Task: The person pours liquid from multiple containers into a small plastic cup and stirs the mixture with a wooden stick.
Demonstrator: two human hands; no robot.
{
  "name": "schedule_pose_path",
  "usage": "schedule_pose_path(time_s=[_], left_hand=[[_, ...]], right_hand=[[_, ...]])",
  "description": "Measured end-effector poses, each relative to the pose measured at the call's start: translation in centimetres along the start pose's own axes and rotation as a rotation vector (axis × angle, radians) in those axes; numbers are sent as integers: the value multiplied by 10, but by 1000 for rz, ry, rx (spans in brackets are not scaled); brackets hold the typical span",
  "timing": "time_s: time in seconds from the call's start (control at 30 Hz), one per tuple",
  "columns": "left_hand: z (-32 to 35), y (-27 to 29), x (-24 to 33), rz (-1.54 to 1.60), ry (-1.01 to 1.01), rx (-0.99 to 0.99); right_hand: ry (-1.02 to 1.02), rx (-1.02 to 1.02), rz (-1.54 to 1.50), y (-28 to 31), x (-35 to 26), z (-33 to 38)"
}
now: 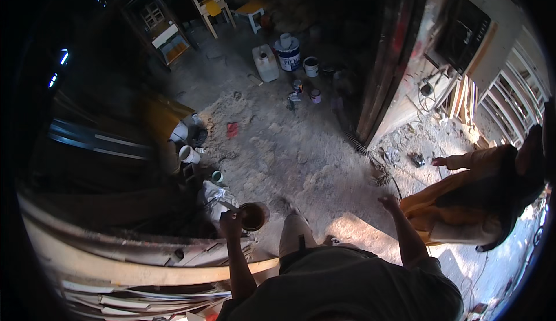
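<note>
My left hand (230,224) is closed at the left rim of a round can (266,217) with brown contents. Across the can's left edge, by the fingers, juts a flat pale strip (227,206); whether the hand grips it too is too dark to tell. Just beyond lies a crumpled whitish plastic bag (215,195). Out to the right, my right hand (389,203) hangs above the floor with loosely bent fingers apart and nothing visible in them.
Another person in orange clothing (434,202) stands close on my right. Ahead are a white jug (265,63), a paint bucket (288,53) and small cans. Boards (145,272) line the lower left. A post (394,60) and coiled hose (356,143) stand right of centre.
</note>
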State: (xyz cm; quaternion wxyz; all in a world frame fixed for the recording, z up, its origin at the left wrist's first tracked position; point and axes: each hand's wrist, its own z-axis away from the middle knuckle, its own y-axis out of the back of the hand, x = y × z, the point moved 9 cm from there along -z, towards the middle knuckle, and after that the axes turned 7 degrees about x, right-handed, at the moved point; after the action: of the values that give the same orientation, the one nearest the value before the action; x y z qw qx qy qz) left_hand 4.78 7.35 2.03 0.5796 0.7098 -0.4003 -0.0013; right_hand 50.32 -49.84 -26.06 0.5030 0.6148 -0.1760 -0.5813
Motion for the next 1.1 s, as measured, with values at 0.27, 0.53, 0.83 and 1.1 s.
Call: schedule_pose_path(time_s=[0.27,0.53,0.83,1.1], left_hand=[[-231,-131,-33,22,100,10],[-474,-220,8,70,-3,-176],[-687,-388,107,-31,-123,-200],[-843,-565,152,137,122,-223]], right_hand=[[-244,-237,-243,-65,-162,-214],[-221,-340,-393,-85,-273,-273],[99,-533,-83,-124,-402,-538],[104,-938,59,-131,-452,-860]])
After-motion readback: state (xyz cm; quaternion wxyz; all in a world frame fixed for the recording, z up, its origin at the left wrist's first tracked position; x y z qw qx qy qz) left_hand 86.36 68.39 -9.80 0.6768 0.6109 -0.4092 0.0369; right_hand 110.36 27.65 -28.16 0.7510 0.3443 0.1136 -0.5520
